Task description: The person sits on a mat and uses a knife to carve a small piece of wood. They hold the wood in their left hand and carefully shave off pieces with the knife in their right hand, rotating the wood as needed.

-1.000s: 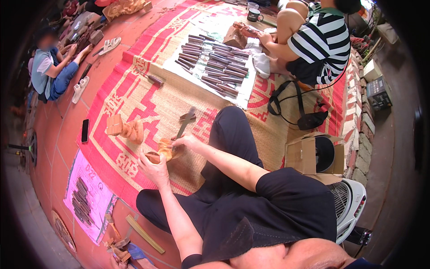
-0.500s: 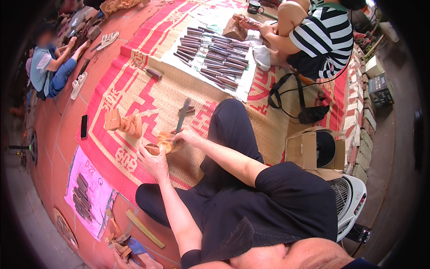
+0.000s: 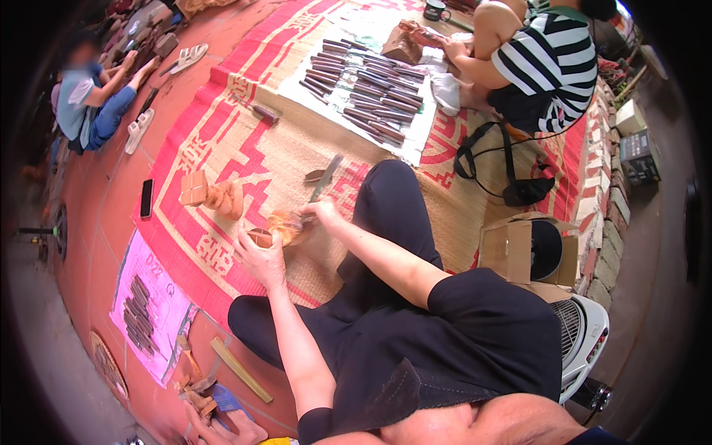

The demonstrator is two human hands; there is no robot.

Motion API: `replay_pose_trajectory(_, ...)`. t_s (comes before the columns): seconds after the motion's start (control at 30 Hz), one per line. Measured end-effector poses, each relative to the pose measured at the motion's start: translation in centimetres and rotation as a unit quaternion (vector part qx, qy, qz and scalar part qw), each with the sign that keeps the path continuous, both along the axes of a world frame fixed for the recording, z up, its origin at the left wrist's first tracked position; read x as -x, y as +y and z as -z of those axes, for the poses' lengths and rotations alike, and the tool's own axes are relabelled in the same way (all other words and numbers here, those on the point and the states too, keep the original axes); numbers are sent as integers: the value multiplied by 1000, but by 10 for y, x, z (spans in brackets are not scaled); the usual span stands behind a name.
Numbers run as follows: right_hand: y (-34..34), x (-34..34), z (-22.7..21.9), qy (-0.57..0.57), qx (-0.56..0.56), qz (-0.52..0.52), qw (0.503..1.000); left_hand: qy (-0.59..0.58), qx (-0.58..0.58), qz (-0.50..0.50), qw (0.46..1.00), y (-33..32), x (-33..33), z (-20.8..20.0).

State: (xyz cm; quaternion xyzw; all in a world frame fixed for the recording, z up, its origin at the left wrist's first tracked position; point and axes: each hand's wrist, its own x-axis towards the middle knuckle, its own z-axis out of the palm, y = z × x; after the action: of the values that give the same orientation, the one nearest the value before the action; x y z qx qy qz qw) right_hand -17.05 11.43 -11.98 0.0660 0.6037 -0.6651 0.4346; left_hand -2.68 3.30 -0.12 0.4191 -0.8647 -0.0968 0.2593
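My left hand is closed round the square brown base of a carved wooden piece. The carving's paler, rounded end points toward my right hand. That hand grips a long flat metal file, its blade slanting up and away over the mat. Where the file meets the wood is partly hidden by my fingers. Left of my hands is a second carved wooden piece with a block-shaped base. A small dark wooden piece lies beside the file.
Several dark wooden sticks lie in rows on a white sheet; more lie on a pink sheet. A co-worker in a striped shirt sits at far right, another person at left. A phone and an open carton flank me.
The file has tilted further to the right, and my right hand has shifted slightly right and up. My left hand keeps its hold on the carving. The whole view has shifted a little.
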Motion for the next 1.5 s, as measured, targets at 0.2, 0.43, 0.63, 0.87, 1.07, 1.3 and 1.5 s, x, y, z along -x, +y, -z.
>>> replay_pose_trajectory(0.2, -1, -7, -9, 48, 104, -58, 992, 25, -19, -5, 1000, -3, -2, 0)
replay_pose_trajectory(0.43, -2, 1, 5, -22, 70, 29, 997, 22, -4, 10, 1000, 3, 3, -8)
replay_pose_trajectory(0.63, -10, -13, 13, 51, 99, -82, 990, 19, -20, 20, 999, 8, 7, -13)
replay_pose_trajectory(0.87, -13, 6, 0, -10, 55, -43, 998, 52, -53, 25, 997, -5, -10, 1)
replay_pose_trajectory(1.07, -21, 8, 7, -21, 61, -72, 995, 64, -77, 63, 993, -6, -16, 5)
replay_pose_trajectory(1.3, -22, 4, -11, 34, 90, -123, 988, 46, -73, 74, 994, -5, -18, 2)
replay_pose_trajectory(1.5, -20, 13, 14, 22, 43, -87, 995, 25, -20, 102, 994, 2, -7, -5)
